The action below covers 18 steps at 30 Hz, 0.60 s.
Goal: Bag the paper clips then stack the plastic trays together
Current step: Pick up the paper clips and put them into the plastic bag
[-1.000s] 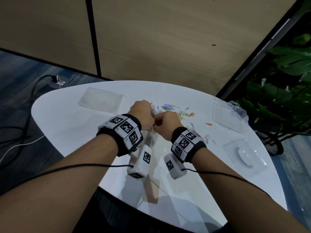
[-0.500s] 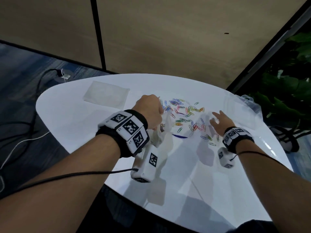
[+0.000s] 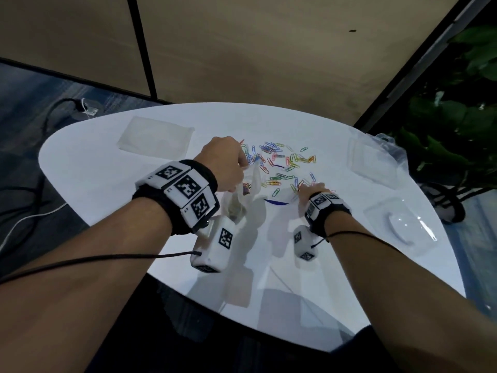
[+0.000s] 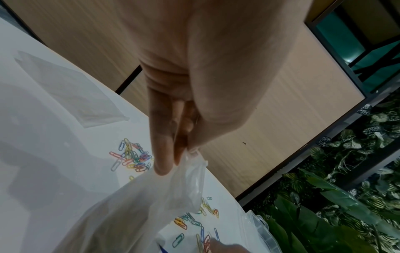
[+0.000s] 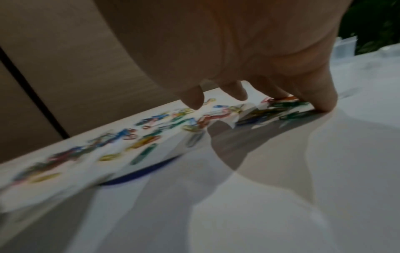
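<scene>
Several coloured paper clips (image 3: 279,162) (image 4: 134,157) (image 5: 151,137) lie scattered at the middle of the white table (image 3: 107,189). My left hand (image 3: 223,162) (image 4: 173,164) pinches the rim of a clear plastic bag (image 3: 250,189) (image 4: 151,205) and holds it up, its blue-edged mouth (image 5: 140,172) lying on the table. My right hand (image 3: 309,188) (image 5: 303,101) is down on the table at the right of the bag mouth, thumb and curled fingers closing on a few clips. Clear plastic trays lie at far left (image 3: 156,138), far right (image 3: 371,160) and near right (image 3: 403,227).
The table's rounded edge runs close to my body. A leafy plant (image 3: 457,130) stands off the right edge beyond a clear box (image 4: 259,227). Cables (image 3: 27,211) trail on the floor at left. A wooden wall panel rises behind the table.
A second ago both hands were together at the bag. My right hand then reached out right to the clips and has now drawn back left toward the bag mouth. My left hand keeps holding the bag.
</scene>
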Tool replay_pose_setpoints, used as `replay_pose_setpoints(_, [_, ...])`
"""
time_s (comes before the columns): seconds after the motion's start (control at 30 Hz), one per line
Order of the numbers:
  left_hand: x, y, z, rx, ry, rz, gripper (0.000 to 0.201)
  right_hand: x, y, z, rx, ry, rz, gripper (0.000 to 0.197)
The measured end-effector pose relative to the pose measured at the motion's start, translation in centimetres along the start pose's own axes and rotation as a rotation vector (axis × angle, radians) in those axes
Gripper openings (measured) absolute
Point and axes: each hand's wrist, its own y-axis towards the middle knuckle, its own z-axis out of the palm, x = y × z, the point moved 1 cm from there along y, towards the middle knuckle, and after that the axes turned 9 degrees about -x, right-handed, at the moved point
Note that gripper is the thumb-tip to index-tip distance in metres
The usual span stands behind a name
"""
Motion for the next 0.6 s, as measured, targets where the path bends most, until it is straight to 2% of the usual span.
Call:
replay_pose_setpoints(0.1, [0.2, 0.0, 0.0, 0.004, -0.025, -0.004, 0.031, 3.2, -0.3, -1.3, 0.03, 0.245, 0.196, 0.083])
replay_pose_setpoints(0.2, [0.6, 0.2, -0.2, -0.001, -0.031, -0.011, 0.03, 6.8, -1.7, -1.5, 0.002, 0.201, 0.107, 0.077])
replay_pose_setpoints(0.37, [0.7, 0.4, -0.2, -0.001, -0.035, -0.011, 0.032, 8.4, -2.7, -2.8, -0.179, 0.055, -0.144, 0.029])
replay_pose_setpoints(0.5, [0.7, 0.5, 0.0, 0.007, -0.028, -0.01, 0.031, 7.5, -2.3, -3.2, -0.228, 0.072, -0.231, 0.025])
replay_pose_setpoints(0.6, [0.9, 0.7, 0.1, 0.013, -0.035, -0.024, 0.03, 6.1, -1.7, -3.1, -0.25, 0.211, -0.152, 0.025])
